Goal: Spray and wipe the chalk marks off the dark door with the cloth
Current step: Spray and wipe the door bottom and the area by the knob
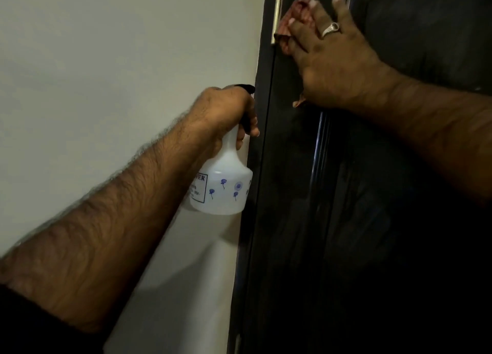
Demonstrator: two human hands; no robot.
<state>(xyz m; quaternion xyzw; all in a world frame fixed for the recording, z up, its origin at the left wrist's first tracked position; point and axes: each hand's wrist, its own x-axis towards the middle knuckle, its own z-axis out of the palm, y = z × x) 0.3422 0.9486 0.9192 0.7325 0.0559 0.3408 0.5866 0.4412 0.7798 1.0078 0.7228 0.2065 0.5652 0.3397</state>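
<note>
The dark door [372,194] fills the right half of the head view, with vertical grooves down its panel. My right hand [330,58] presses a reddish cloth [292,15] flat against the door near its left edge, fingers spread and a ring on one finger. A corner of the cloth pokes out below the palm. My left hand [226,111] grips the neck of a white spray bottle [222,188] with blue flower prints and a black trigger head, held just left of the door edge. No chalk marks show clearly on the dark surface.
A pale wall [106,74] covers the left half. A brass hinge or metal strip [277,13] runs along the door's edge at the top, beside the cloth. The door frame edge [255,220] runs down between wall and door.
</note>
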